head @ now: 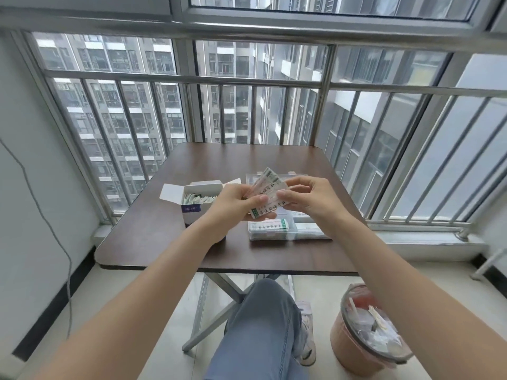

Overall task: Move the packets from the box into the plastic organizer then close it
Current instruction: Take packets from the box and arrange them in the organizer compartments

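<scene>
Hands fanning packets (267, 194) above a table (164, 229).
Left hand (233, 202) and right hand (307, 197) are both pinching them, between the open box (196, 198) and the plastic organizer (277, 229).

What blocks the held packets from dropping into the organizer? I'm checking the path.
Nothing visible does. Both hands, left and right, hold the fanned white green-edged packets above the open clear plastic organizer, whose near-left compartment already holds packets.
</scene>
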Available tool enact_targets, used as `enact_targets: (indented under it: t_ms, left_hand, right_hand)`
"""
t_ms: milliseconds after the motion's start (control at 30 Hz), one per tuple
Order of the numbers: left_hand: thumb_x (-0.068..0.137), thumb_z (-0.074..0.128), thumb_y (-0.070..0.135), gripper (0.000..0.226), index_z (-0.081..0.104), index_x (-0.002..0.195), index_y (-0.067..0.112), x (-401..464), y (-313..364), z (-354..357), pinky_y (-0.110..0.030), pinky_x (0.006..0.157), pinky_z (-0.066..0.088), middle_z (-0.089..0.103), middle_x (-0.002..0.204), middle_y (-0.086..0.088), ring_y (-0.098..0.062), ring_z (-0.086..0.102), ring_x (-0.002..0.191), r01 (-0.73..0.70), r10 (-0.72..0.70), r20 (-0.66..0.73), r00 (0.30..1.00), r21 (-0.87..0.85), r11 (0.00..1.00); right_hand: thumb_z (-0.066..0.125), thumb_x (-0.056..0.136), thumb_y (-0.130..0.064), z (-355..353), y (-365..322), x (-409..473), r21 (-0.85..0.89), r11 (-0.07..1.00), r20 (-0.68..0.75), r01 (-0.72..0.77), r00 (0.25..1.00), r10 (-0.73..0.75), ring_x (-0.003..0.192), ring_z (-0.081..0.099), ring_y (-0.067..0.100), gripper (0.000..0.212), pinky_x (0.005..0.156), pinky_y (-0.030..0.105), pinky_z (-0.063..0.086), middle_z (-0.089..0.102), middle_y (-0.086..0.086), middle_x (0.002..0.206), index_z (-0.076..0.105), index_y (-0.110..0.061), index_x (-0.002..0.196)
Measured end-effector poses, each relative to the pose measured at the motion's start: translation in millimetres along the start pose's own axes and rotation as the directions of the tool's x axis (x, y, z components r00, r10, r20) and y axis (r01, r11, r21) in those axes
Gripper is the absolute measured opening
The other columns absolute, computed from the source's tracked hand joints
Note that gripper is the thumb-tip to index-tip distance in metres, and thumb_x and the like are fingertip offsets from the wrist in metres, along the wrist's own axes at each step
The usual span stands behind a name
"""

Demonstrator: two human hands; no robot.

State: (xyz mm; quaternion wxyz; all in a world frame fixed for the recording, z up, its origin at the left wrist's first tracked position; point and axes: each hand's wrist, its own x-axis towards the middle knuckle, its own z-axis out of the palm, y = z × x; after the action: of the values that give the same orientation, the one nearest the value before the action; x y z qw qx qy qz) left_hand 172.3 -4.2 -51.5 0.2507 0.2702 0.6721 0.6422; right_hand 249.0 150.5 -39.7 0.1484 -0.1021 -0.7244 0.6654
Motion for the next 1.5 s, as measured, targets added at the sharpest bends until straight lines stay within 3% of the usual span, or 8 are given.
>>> enact_targets:
  t_ms: [233,400,567,733,867,1000,1267,1500]
  left_hand:
    - [0.088,0.064,0.011,0.026,0.064,0.110,-0.001,10,-12,13,-0.031,0.074,0.059,0.069,0.099,-0.019,-0.022,0.068,0.083,-0.019,0.027,-0.107,0.994,0.071,0.997]
    - [0.086,0.065,0.005,0.015,0.065,0.100,0.004,14,-13,15,-0.027,0.069,0.059,0.069,0.093,-0.013,-0.018,0.069,0.078,-0.024,0.034,-0.147,0.989,0.066,0.998]
    - [0.083,0.067,0.001,0.015,0.065,0.093,0.012,13,-16,11,-0.029,0.070,0.059,0.069,0.088,-0.003,-0.018,0.068,0.080,-0.029,0.044,-0.246,0.968,0.062,0.998]
    - [0.087,0.067,0.018,0.008,0.064,0.093,0.013,13,-26,-2,-0.036,0.069,0.048,0.067,0.083,-0.003,-0.023,0.060,0.079,-0.047,0.302,-0.408,0.862,0.529,0.847]
    - [0.089,0.064,0.019,0.012,0.060,0.090,0.008,10,-29,-4,-0.031,0.063,0.038,0.067,0.089,-0.009,-0.027,0.056,0.079,-0.049,0.401,-0.413,0.818,0.643,0.764]
    - [0.089,0.063,0.013,0.009,0.056,0.087,0.008,6,-29,-6,-0.020,0.057,0.026,0.055,0.078,-0.004,-0.020,0.044,0.072,-0.075,0.418,-0.385,0.823,0.654,0.752]
    - [0.088,0.064,0.011,0.011,0.061,0.093,0.003,4,-32,-10,-0.019,0.060,0.028,0.065,0.087,-0.013,-0.017,0.046,0.074,-0.100,0.433,-0.375,0.819,0.651,0.752]
    - [0.088,0.064,0.013,0.019,0.047,0.080,0.018,3,-29,-9,-0.020,0.057,0.025,0.052,0.076,0.000,-0.019,0.043,0.070,-0.098,0.427,-0.372,0.824,0.649,0.754]
  right_hand:
    - [0.075,0.073,0.001,-16,8,0,-0.129,0.992,-0.067,0.002,0.998,-0.011,0.053,0.063,0.005,0.015,0.053,0.016,0.051,0.068,0.006,0.069,0.066,-0.008,0.082]
    - [0.073,0.072,0.009,-22,13,2,-0.088,0.996,-0.059,0.030,0.998,-0.035,0.060,0.067,0.009,0.021,0.063,0.021,0.057,0.069,0.007,0.074,0.065,-0.009,0.078]
    - [0.074,0.070,0.009,-23,24,6,-0.061,0.998,-0.096,-0.028,0.995,0.022,0.061,0.068,0.011,0.024,0.067,0.022,0.058,0.069,0.012,0.076,0.066,0.001,0.091]
    - [0.072,0.074,0.009,-21,39,16,-0.090,0.992,-0.185,-0.093,0.980,0.075,0.064,0.064,0.017,0.018,0.065,0.020,0.057,0.066,0.012,0.073,0.066,0.002,0.089]
    - [0.071,0.076,0.007,-8,55,25,-0.198,0.971,-0.222,-0.137,0.971,0.092,0.066,0.064,0.020,0.013,0.069,0.024,0.058,0.064,0.009,0.071,0.067,-0.001,0.085]
    - [0.073,0.077,-0.003,7,65,30,-0.427,0.896,-0.238,-0.120,0.971,0.017,0.070,0.063,0.014,0.009,0.068,0.018,0.051,0.067,0.006,0.076,0.068,-0.009,0.082]
    - [0.068,0.077,-0.001,22,70,31,-0.712,0.701,-0.081,0.035,0.988,-0.132,0.078,0.052,0.010,0.009,0.066,0.010,0.029,0.069,0.009,0.091,0.072,-0.004,0.085]
    - [0.068,0.080,-0.005,20,70,32,-0.824,0.562,-0.007,0.065,0.992,-0.125,0.092,0.060,0.020,0.010,0.077,0.018,0.037,0.064,0.009,0.098,0.072,-0.008,0.088]
